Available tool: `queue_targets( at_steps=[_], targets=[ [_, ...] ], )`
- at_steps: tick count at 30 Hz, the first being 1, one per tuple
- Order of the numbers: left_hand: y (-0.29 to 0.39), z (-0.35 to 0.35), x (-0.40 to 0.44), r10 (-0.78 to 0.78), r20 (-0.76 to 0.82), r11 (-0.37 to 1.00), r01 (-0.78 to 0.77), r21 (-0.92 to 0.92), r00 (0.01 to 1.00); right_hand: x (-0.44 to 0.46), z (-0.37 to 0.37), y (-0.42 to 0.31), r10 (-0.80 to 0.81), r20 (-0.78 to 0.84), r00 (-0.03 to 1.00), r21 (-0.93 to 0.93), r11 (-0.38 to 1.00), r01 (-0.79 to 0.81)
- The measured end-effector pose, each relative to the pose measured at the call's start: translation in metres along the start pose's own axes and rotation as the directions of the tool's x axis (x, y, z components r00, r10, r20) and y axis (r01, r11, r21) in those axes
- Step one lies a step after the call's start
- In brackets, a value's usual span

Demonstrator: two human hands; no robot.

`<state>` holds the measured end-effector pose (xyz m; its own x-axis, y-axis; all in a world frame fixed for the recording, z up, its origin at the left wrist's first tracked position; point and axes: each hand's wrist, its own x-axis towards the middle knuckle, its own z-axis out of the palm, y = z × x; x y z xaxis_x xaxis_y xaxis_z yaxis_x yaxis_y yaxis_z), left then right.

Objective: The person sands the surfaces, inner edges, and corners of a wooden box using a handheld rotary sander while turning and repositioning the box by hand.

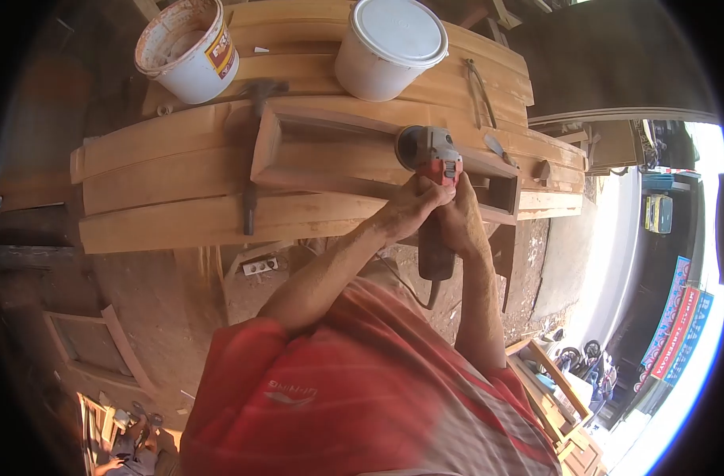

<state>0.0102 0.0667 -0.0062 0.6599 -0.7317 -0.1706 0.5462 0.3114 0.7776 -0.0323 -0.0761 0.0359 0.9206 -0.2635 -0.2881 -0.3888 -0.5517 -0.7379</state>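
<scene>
Open-sided workshop, dirt floor, hard daylight at 3 o'clock with a banner (679, 333) outside. Clocks are from view centre, 12 = away from wearer.

Bench (147, 206) is long pale boards side by side, seams showing. Wooden frame (322, 186) lies across it near 12, long side roughly along the boards; probably laid flat so the bench backs it up.

Grinder (437, 147) is over the right half of the frame. Left hand (420, 200) and right hand (458, 216) are together, both clamped round its body just behind the head; likely for control against kick. Neither holds the frame, so presumably its weight and the bench steady it. Disc faces 9, edge-on to the wearer; can't tell if it touches wood. Body points back to 6, so the cord (425, 304) trails on the wearer's side, off the frame.

Hammer (249, 210) at 10, by the frame's end. Open tub (179, 55) at 10:30, lidded bucket (389, 51) at 12, pincers (481, 91) at 1, scraper (495, 145) at 2: all round the frame, seemingly for reach.

Floor: power strip (260, 266) at 8:30. Another person (140, 452) low at 7:30.
</scene>
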Motion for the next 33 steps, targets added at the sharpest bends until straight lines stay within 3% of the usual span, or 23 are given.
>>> queue_targets(
  at_steps=[2,5,7,9,11,13,15,17,18,20,26,33],
  targets=[
    [-0.012,0.010,0.018,-0.045,0.068,0.999,0.046,-0.015,0.997,-0.006,-0.012,0.005,-0.001,-0.036,0.999,0.003,1.000,0.001],
    [-0.005,0.014,0.020,-0.064,0.179,0.997,0.072,-0.042,0.982,-0.009,-0.016,0.017,0.087,-0.075,0.993,0.215,0.974,-0.069],
    [0.003,0.013,0.014,-0.028,0.223,0.998,0.041,-0.055,0.974,-0.007,-0.011,0.006,0.076,-0.047,0.996,0.165,0.984,-0.068],
    [0.006,-0.001,-0.003,0.024,0.041,0.996,-0.020,-0.092,0.999,0.000,0.004,-0.009,0.070,-0.029,0.997,0.124,0.990,-0.066],
    [0.011,-0.031,-0.016,0.097,-0.092,0.995,-0.100,-0.025,0.991,0.015,0.033,-0.030,-0.083,0.062,0.995,0.024,0.996,0.081],
    [0.026,-0.066,-0.039,0.101,-0.189,0.995,-0.099,0.020,0.977,0.031,0.064,-0.067,-0.137,0.173,0.975,-0.007,0.990,0.140],
    [0.024,-0.111,-0.052,0.095,-0.308,0.994,-0.106,-0.019,0.947,0.046,0.092,-0.101,-0.050,0.273,0.961,-0.119,0.989,0.085],
    [0.045,-0.119,-0.068,0.135,-0.401,0.979,-0.184,-0.087,0.906,0.048,0.107,-0.129,-0.069,0.332,0.941,-0.076,0.992,0.100],
    [0.044,-0.123,-0.069,0.126,-0.365,0.981,-0.169,-0.090,0.922,0.049,0.112,-0.129,-0.054,0.297,0.953,-0.078,0.994,0.081],
    [0.039,-0.125,-0.067,0.135,-0.448,0.963,-0.223,-0.150,0.884,0.052,0.112,-0.122,-0.122,0.320,0.939,-0.097,0.982,0.161],
    [0.003,-0.069,-0.031,-0.015,-0.308,0.986,-0.037,-0.164,0.951,0.034,0.046,-0.074,-0.013,0.257,0.966,-0.099,0.994,0.040],
    [-0.042,0.027,0.039,-0.021,-0.079,0.997,0.015,-0.072,0.997,0.012,-0.046,0.013,0.094,0.075,0.993,-0.054,0.994,-0.090]
  ],
)
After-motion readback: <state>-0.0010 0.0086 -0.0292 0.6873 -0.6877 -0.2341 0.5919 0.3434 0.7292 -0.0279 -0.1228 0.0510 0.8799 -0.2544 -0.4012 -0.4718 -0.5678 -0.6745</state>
